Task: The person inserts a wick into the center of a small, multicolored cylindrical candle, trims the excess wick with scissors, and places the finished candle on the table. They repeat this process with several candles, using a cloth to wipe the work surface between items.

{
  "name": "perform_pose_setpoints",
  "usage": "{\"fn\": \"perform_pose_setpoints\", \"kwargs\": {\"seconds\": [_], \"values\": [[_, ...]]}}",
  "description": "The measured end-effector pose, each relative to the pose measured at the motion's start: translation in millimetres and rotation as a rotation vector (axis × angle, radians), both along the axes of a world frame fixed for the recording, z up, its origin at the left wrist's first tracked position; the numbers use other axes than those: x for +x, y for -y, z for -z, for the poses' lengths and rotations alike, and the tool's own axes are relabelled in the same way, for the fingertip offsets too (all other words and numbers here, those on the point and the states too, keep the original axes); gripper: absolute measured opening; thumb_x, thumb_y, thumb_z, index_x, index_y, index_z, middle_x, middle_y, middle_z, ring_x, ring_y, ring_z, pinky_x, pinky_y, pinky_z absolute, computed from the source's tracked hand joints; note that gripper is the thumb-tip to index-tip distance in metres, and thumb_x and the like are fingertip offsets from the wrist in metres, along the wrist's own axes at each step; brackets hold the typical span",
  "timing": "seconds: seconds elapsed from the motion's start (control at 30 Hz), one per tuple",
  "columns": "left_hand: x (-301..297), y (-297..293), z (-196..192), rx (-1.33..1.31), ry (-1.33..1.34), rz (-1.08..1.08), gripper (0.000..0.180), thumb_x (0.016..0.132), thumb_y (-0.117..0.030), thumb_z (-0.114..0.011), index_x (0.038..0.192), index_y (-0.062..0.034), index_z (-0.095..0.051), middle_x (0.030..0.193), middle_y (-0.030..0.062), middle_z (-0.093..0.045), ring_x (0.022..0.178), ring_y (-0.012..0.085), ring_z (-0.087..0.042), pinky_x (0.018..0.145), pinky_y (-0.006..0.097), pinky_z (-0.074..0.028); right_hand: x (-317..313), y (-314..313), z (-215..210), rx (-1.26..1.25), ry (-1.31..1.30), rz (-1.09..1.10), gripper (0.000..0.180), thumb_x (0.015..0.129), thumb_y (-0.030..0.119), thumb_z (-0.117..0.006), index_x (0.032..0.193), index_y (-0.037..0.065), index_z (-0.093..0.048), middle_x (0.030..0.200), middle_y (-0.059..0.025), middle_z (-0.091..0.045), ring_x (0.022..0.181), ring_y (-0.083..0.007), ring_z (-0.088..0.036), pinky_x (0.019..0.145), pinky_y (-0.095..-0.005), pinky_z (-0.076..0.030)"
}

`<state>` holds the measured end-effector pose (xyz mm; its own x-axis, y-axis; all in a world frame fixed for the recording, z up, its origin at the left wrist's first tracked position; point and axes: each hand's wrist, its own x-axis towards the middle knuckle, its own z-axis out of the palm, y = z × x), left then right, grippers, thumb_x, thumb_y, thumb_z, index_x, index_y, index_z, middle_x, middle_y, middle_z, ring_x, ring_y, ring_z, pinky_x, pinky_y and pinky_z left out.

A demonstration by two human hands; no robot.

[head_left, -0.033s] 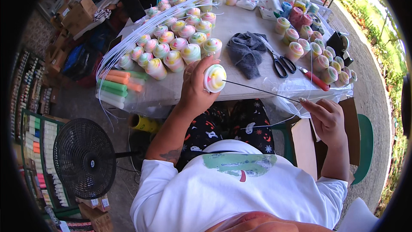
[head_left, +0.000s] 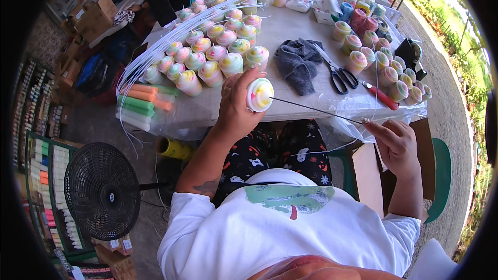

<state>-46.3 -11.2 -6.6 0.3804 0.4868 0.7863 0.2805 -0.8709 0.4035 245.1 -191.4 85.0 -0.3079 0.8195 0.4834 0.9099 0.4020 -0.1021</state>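
Observation:
My left hand (head_left: 237, 97) is wrapped round a swirl-topped candle (head_left: 259, 95) in white, yellow and pink, its top tilted toward me. From the middle of that swirl a thin dark rod (head_left: 316, 110) runs to the right. Its far end sits between the fingers of my right hand (head_left: 392, 142), which pinch it. Whether the tip has gone into the candle or only touches it, I cannot tell. Past my left hand stand rows of similar pastel candles (head_left: 209, 74). A bundle of long white wicks (head_left: 155, 46) lies along their left side.
On the table (head_left: 280, 26) are a grey cloth (head_left: 298, 65), black-handled scissors (head_left: 340, 78), a red-handled tool (head_left: 383, 97) and more candles (head_left: 356, 62) at right. Orange and green sticks (head_left: 137, 105) lie at the left corner. A black fan (head_left: 102, 192) stands left; an open cardboard box (head_left: 368, 173) sits right.

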Motion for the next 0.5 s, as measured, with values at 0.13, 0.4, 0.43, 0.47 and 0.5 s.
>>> {"fn": "perform_pose_setpoints", "kwargs": {"seconds": [0.13, 0.4, 0.43, 0.47, 0.5], "values": [[-4, -3, -3, 0.118, -0.129, -0.035, 0.075, 0.066, 0.0, -0.075, 0.134, -0.0072, -0.043, 0.115, 0.0073, -0.063, 0.108, 0.0261, -0.057, 0.099, 0.045, -0.037, -5, 3, -17, -0.008, 0.153, 0.013, 0.036, 0.07, 0.001, -0.068, 0.105, 0.012, -0.068, 0.062, -0.002, -0.049, 0.053, -0.0191, -0.05, 0.05, -0.0344, -0.04], [13, 15, -19, 0.166, -0.172, 0.013, 0.083, 0.067, -0.004, -0.074, 0.141, -0.0011, -0.035, 0.11, 0.0125, -0.061, 0.102, 0.0282, -0.06, 0.099, 0.046, -0.041, -36, -23, -9, -0.085, 0.116, -0.121, 0.03, 0.072, 0.008, -0.067, 0.101, 0.005, -0.058, 0.076, -0.0058, -0.057, 0.068, -0.0238, -0.06, 0.06, -0.0354, -0.046], [10, 12, -23, 0.167, -0.167, -0.044, 0.084, 0.066, -0.003, -0.074, 0.14, -0.0009, -0.035, 0.109, 0.0133, -0.061, 0.102, 0.0291, -0.06, 0.098, 0.046, -0.041, -36, -26, -6, -0.102, 0.1, -0.139, 0.029, 0.072, 0.008, -0.067, 0.099, 0.005, -0.058, 0.076, -0.006, -0.057, 0.068, -0.0244, -0.061, 0.061, -0.0357, -0.047], [22, 23, -23, 0.136, -0.182, 0.081, 0.082, 0.067, -0.004, -0.074, 0.14, -0.0003, -0.035, 0.109, 0.0139, -0.061, 0.099, 0.0306, -0.06, 0.096, 0.046, -0.041, -37, -28, -3, -0.118, 0.084, -0.156, 0.027, 0.073, 0.007, -0.068, 0.098, 0.005, -0.058, 0.076, -0.0062, -0.058, 0.068, -0.0249, -0.061, 0.061, -0.0361, -0.047], [35, 37, -17, 0.123, -0.185, 0.239, 0.082, 0.068, -0.004, -0.074, 0.14, 0.0003, -0.035, 0.109, 0.0138, -0.061, 0.097, 0.031, -0.06, 0.093, 0.046, -0.042, -38, -31, 0, -0.121, 0.063, -0.184, 0.025, 0.073, 0.007, -0.068, 0.097, 0.005, -0.058, 0.075, -0.0062, -0.059, 0.067, -0.0253, -0.061, 0.061, -0.0366, -0.048]]}}
